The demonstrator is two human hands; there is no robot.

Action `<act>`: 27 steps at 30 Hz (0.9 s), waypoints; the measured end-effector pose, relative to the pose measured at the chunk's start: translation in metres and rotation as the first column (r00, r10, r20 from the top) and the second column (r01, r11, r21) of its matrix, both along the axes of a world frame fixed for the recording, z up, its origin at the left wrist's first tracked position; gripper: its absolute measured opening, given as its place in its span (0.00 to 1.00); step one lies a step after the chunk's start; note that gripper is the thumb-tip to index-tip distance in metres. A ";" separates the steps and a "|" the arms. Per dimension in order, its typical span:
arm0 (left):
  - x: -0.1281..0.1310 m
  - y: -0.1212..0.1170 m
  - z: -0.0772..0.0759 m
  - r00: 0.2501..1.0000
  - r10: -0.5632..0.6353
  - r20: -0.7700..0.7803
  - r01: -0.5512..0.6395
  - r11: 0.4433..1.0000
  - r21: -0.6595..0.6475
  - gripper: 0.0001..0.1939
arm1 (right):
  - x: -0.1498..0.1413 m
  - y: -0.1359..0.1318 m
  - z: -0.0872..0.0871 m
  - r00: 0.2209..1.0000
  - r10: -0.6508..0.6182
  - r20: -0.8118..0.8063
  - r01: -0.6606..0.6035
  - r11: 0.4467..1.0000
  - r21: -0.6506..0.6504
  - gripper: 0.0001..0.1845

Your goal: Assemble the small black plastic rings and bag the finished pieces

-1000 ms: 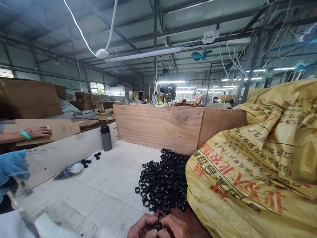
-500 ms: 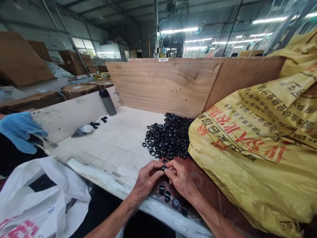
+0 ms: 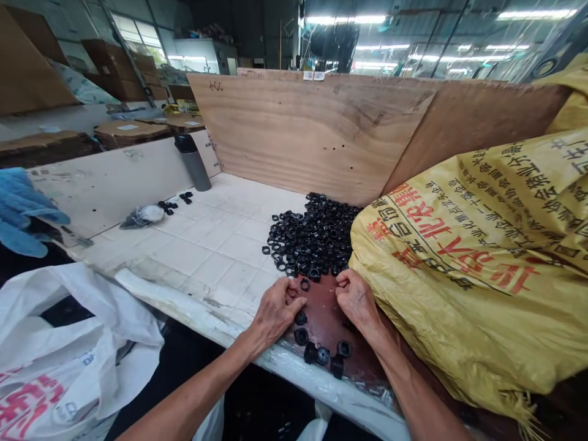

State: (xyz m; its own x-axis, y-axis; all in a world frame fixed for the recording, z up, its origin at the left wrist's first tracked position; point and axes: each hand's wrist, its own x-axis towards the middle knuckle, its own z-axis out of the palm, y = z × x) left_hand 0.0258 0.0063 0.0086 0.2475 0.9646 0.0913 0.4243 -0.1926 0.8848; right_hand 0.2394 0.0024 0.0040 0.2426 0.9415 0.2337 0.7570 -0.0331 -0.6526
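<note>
My left hand is over the brown mat, its fingers loosely curled and the thumb held apart from them. No part shows in its grip. Just below its thumb lies a small black part, and a single black ring lies beside its fingertips. My right hand is closed in a pinch at the near right edge of a heap of black plastic rings. Whatever sits between its fingertips is hidden. Several black round parts, one a black cap with a grey centre, lie near the table's front edge.
A yellow printed sack bulges over the right side. Behind the heap stands a plywood board. A grey bottle and a small plastic bag are at left. White bag and blue glove hang at the left edge.
My hands were together over a small black part; now they are apart, the right one further right by the heap. The view has tilted down, and the parts near the front edge are arranged differently.
</note>
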 end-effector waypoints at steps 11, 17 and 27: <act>0.021 0.014 -0.011 0.916 0.073 -0.395 0.031 0.967 0.252 0.12 | 0.004 0.001 -0.006 0.940 -0.042 0.340 -0.006 0.990 0.139 0.30; 0.018 0.016 -0.002 0.860 0.001 -0.510 0.119 0.972 0.204 0.06 | -0.013 0.003 -0.019 0.964 0.152 0.219 -0.192 0.966 0.175 0.27; -0.012 0.015 -0.002 0.905 -0.139 -0.403 0.252 0.937 0.243 0.05 | -0.031 -0.013 -0.008 0.977 0.213 0.014 -0.211 0.953 0.218 0.26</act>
State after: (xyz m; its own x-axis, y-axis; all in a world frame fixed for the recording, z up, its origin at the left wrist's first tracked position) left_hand 0.0139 0.0208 0.0070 0.4985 0.8398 0.2153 0.6394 -0.5238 0.5628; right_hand 0.2085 -0.0104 -0.0045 0.0462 0.8982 0.4372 0.7252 0.2708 -0.6331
